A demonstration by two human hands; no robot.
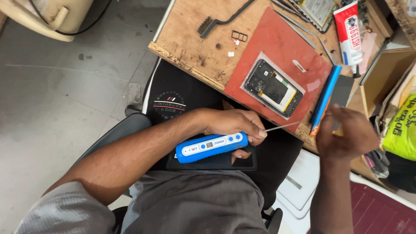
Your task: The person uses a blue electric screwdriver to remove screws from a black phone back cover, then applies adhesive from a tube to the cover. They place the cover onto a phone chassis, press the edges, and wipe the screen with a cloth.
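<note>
Here the blue electric screwdriver [211, 147] shows a thin metal bit.

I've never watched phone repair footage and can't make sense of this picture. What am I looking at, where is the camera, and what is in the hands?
The single picture comes from a camera on a person's head, looking down at their own lap and workbench. The left hand grips a blue electric tool with a thin metal tip. The right hand is raised and holds nothing, as far as the picture shows. On the wooden table lies a red mat with an opened phone, its insides showing. Nearby: a blue strip, tweezers, a glue tube.
</note>
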